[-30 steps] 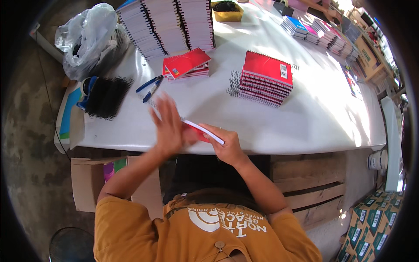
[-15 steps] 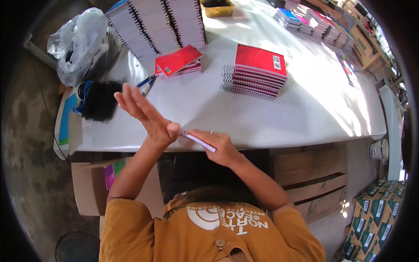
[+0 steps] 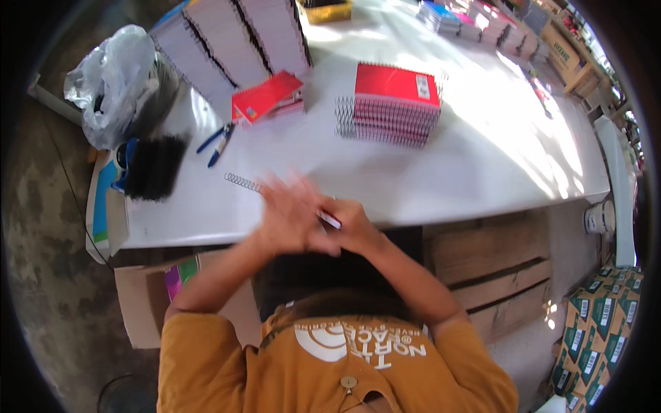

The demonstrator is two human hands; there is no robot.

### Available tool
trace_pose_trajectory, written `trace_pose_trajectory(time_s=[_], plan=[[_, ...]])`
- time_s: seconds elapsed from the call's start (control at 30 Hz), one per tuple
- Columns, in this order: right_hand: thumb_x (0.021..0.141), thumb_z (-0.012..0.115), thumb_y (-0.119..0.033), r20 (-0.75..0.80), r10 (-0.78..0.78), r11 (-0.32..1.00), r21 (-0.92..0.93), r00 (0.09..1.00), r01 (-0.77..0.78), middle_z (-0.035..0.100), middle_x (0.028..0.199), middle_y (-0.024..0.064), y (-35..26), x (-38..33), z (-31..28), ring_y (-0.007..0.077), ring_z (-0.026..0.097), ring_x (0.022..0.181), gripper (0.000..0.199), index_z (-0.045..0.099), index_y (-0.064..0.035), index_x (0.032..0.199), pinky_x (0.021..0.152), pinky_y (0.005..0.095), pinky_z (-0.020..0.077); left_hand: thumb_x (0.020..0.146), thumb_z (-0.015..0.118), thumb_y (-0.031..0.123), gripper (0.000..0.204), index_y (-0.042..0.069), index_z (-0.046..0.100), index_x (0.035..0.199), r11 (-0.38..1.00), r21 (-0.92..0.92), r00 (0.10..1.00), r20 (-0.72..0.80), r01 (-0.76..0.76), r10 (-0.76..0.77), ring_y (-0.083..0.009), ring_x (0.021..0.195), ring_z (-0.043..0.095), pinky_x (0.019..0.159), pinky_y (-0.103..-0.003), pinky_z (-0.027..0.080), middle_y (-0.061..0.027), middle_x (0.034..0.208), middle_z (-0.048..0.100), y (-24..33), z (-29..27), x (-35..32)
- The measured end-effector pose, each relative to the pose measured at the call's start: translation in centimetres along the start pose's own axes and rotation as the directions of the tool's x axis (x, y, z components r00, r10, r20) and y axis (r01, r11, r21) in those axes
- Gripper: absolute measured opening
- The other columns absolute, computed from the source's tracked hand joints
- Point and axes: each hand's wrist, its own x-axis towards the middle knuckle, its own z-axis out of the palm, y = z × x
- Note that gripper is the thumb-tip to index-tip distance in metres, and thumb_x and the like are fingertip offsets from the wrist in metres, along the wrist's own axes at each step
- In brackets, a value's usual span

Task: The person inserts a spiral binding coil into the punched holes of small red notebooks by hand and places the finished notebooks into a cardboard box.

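While the left hand point(image 3: 289, 217), blurred and spread wide, rolls over a thin silver wire spiral point(image 3: 242, 182) at the near edge of the white desk point(image 3: 482, 158), the right hand point(image 3: 351, 227) grips a thin notebook with a red cover point(image 3: 329, 219). In my judgement, the notebook must be held steady and the spiral turned evenly.

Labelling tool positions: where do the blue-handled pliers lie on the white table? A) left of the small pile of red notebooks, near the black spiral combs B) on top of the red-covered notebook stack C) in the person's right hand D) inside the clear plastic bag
A: the blue-handled pliers lie flat on the white table, just left of the small pile of red notebooks and right of the black spiral combs.
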Motion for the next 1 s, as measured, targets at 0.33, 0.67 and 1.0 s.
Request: trace_pose_trajectory(time_s=[0.33,0.67,1.0], plan=[[0.075,0.059,0.002,-0.038,0.204,0.960,0.205,0.978,-0.192,0.066,0.093,0.0168,1.1,0.6,-0.4,0.0194,0.065,0.081,0.036,0.056,-0.0005,0.112,0.070,0.0281,0.0498,0.081,0.060,0.030,0.054,0.004,0.047,0.127,0.962,0.100,0.905,0.325,0.255,-0.274,-0.0348,0.126,0.037,0.104,-0.051,0.021,-0.0112,0.136,0.040,1.2,-2.9,5.9],[0.076,0.062,-0.005,-0.020,0.299,0.927,0.244,0.954,-0.286,0.067,0.089,0.0063,1.7,1.5,-0.4,0.0227,0.060,0.094,0.025,0.061,-0.0057,0.101,0.104,0.0380,0.0299,0.071,0.071,0.019,0.020,0.013,0.063,0.089,0.952,-0.090,0.872,0.434,0.294,-0.228,-0.0190,0.081,0.057,0.086,-0.034,0.034,-0.0005,0.082,0.060,-0.9,-4.2,8.7],[0.077,0.061,-0.006,-0.033,0.298,0.905,0.328,0.954,-0.271,0.065,0.086,0.0100,2.9,1.3,0.2,0.0252,0.058,0.091,0.020,0.060,-0.0044,0.097,0.103,0.0381,0.0283,0.076,0.066,0.018,0.015,0.010,0.064,0.089,0.947,-0.158,0.867,0.466,0.280,-0.178,-0.0195,0.084,0.057,0.086,-0.035,0.035,-0.0025,0.085,0.062,-1.2,-4.1,9.2]])
